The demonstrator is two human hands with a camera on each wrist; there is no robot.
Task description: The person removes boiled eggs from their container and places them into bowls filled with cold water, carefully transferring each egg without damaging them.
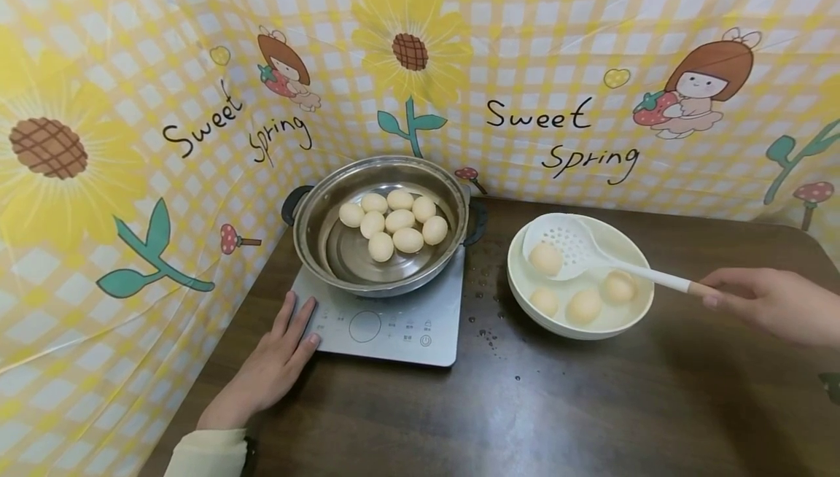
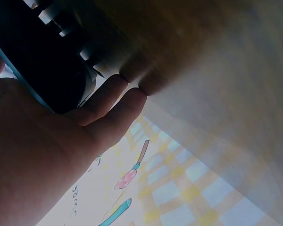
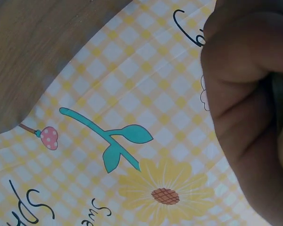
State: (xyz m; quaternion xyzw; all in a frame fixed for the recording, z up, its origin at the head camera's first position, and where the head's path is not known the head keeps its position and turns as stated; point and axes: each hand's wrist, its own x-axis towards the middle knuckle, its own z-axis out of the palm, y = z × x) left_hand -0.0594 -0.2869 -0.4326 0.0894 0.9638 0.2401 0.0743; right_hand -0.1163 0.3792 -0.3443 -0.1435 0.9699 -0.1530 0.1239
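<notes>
Resting flat on the dark table (image 1: 499,419), my left hand (image 1: 272,367) lies with fingers straight and relaxed, fingertips (image 1: 308,338) touching the front left corner of the grey induction cooker (image 1: 387,324); it holds nothing. My right hand (image 1: 774,305) comes in from the right side, fingers curled round the wooden end of the white slotted spoon (image 1: 590,254), pinching the handle near its tip. The right wrist view shows only curled fingers close up against the yellow checked backdrop (image 3: 108,94), so the grip itself reads from the head view.

The spoon's long axis runs from my right hand up and to the left, its perforated bowl pointing toward the pot and hanging over the far left part of the white bowl (image 1: 525,287). One egg (image 1: 546,258) shows at the scoop's lower edge; I cannot tell whether it sits in the spoon or lies beneath it in the bowl.

Three more eggs (image 1: 584,305) lie in the white bowl, seemingly in water. Farther back, the steel pot (image 1: 315,236) stands on the cooker with eight eggs (image 1: 394,222) clustered in it. I judge the moving of eggs to be roughly a third done, with most left in the pot.
</notes>
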